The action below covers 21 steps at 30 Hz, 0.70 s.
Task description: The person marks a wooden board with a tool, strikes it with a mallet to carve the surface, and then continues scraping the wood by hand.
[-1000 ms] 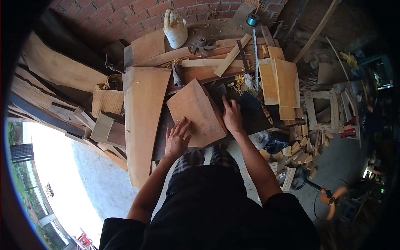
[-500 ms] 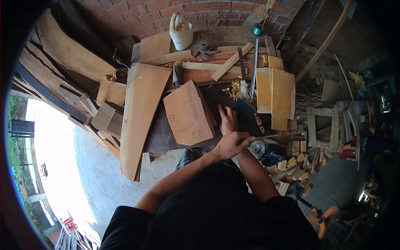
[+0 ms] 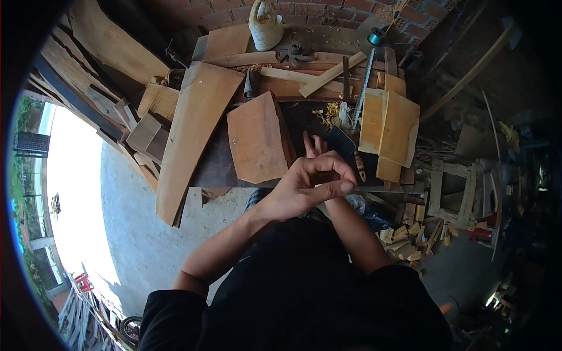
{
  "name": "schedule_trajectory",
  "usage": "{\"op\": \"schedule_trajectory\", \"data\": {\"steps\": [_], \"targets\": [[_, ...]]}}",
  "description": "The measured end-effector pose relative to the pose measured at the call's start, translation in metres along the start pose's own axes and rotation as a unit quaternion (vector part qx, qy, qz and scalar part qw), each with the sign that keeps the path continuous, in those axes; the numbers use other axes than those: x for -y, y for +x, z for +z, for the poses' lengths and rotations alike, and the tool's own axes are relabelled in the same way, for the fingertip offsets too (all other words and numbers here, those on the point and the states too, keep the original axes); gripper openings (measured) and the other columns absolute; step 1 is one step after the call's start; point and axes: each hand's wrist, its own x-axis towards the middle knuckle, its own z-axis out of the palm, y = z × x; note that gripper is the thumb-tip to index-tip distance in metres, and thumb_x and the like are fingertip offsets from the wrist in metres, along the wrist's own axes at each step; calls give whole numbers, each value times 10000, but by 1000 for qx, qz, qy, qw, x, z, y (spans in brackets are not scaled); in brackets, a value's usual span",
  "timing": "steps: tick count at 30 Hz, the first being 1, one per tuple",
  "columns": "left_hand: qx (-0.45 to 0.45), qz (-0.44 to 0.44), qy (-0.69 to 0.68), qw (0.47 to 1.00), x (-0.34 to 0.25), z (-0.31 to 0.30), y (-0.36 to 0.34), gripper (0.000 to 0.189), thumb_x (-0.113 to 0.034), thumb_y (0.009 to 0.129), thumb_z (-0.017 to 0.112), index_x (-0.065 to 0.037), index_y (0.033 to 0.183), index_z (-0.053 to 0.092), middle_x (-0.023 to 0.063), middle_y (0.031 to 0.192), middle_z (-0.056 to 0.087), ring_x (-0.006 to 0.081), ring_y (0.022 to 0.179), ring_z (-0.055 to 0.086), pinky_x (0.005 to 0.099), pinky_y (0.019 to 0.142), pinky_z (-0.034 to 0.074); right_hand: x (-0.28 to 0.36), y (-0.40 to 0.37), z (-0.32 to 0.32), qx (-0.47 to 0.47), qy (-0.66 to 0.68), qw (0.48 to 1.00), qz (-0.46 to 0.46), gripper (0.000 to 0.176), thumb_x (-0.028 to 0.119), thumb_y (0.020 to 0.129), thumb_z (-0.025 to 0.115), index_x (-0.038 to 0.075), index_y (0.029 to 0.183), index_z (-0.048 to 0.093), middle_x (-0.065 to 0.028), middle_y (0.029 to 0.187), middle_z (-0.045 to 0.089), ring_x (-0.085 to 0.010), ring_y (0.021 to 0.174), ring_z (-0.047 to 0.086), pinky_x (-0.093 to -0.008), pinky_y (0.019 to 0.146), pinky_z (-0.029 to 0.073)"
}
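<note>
My left hand (image 3: 316, 183) is raised in front of my right wrist, its fingers curled and meeting the thumb in a pinch. Nothing shows between the fingertips. Behind it, partly hidden, my right hand (image 3: 315, 144) has its fingers apart and holds nothing visible. Just left of both hands lies a cut wooden board (image 3: 254, 140) with angled corners, other pieces beneath it. To the right of my right fingers are a dark flat sheet (image 3: 341, 140) and a worn, painted tool handle (image 3: 360, 167). Curly wood shavings (image 3: 329, 114) lie beyond my fingertips.
A long tapered board (image 3: 199, 128) overhangs the bench's left front edge. Yellowish boards (image 3: 398, 126) lie stacked at right, near a toothed metal strip (image 3: 363, 88). A white plastic jug (image 3: 266, 29) stands by the brick wall. Wood offcuts (image 3: 410, 240) cover the floor at right.
My left hand has come up closer to the camera, its thumb and fingers drawing together into a pinch. My right hand stays low by the dark sheet. The view has shifted slightly.
</note>
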Motion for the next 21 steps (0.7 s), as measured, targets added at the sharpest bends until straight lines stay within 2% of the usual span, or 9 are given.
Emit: {"op": "schedule_trajectory", "data": {"steps": [2, 3, 4, 5, 6, 8, 9, 13, 21], "targets": [[93, 125, -179, 971, -53, 14, -3, 125, -104, 964, 687, -13, 1047, 710, 45, 1007, 625, 134, 960, 581, 274, 872, 457, 2, 2, 5, -44, 18, 999, 4, 733, 252, 836, 676, 70, 1508, 448, -209, 1328, 489, -401, 1155, 509, -462, 1005, 458], [109, 159, -282, 940, -72, 30, -7, 124, -102, 973, 658, -2, 1023, 712, 71, 995, 612, 146, 943, 562, 286, 841, 446, -7, 1, 15, -42, 2, 999, 0, 723, 257, 838, 675, 74, 1503, 457, -202, 1324, 496, -400, 1158, 508, -458, 1010, 458], [136, 204, -239, 940, -86, 35, -4, 259, -304, 977, 652, -68, 891, 717, 88, 877, 562, 237, 901, 584, 361, 810, 496, -16, 6, 25, -45, -14, 999, -7, 713, 262, 841, 674, 79, 1498, 467, -196, 1320, 502, -399, 1161, 507, -454, 1015, 457], [151, 225, -299, 915, -92, 46, -5, 293, -336, 1005, 611, -97, 881, 730, 92, 885, 572, 233, 904, 588, 351, 866, 511, -21, 8, 45, -212, 175, 958, -86, 666, 154, 845, 657, 89, 1485, 485, -181, 1299, 519, -390, 1137, 522, -450, 996, 466], [210, 247, -298, 898, -94, 45, -5, 273, -254, 986, 645, -2, 1069, 709, 107, 1016, 598, 181, 981, 548, 318, 868, 433, -32, 3, 54, -205, 177, 959, -86, 666, 154, 845, 657, 89, 1485, 485, -181, 1299, 519, -390, 1137, 522, -450, 996, 466], [206, 246, -291, 901, -92, 44, -13, 275, -257, 987, 643, -5, 1076, 706, 108, 1024, 598, 183, 988, 549, 320, 873, 434, -17, 4, 23, -32, -58, 998, -9, 667, 16, 828, 622, 99, 1477, 493, -172, 1285, 527, -382, 1103, 539, -447, 969, 476], [208, 248, -284, 902, -91, 50, -23, 278, -260, 989, 642, -7, 1084, 704, 109, 1031, 598, 184, 995, 550, 321, 878, 434, -5, 6, 12, -43, -48, 998, -8, 701, -77, 796, 600, 96, 1468, 499, -172, 1279, 527, -378, 1078, 549, -443, 948, 483], [218, 247, -260, 908, -93, 11, -5, 289, -273, 993, 636, -16, 1112, 693, 113, 1062, 598, 191, 1023, 554, 328, 899, 437, -8, 5, 18, -31, -46, 998, -2, 729, -92, 801, 625, 85, 1492, 476, -193, 1284, 513, -399, 1100, 530, -460, 971, 467], [267, 227, -204, 914, -93, -12, -7, 318, -299, 1001, 624, -35, 1170, 672, 122, 1123, 597, 204, 1079, 562, 340, 941, 444, -6, 6, 17, -30, -64, 998, 4, 738, -76, 767, 619, 105, 1472, 493, -171, 1295, 523, -378, 1103, 543, -437, 976, 474]]}}
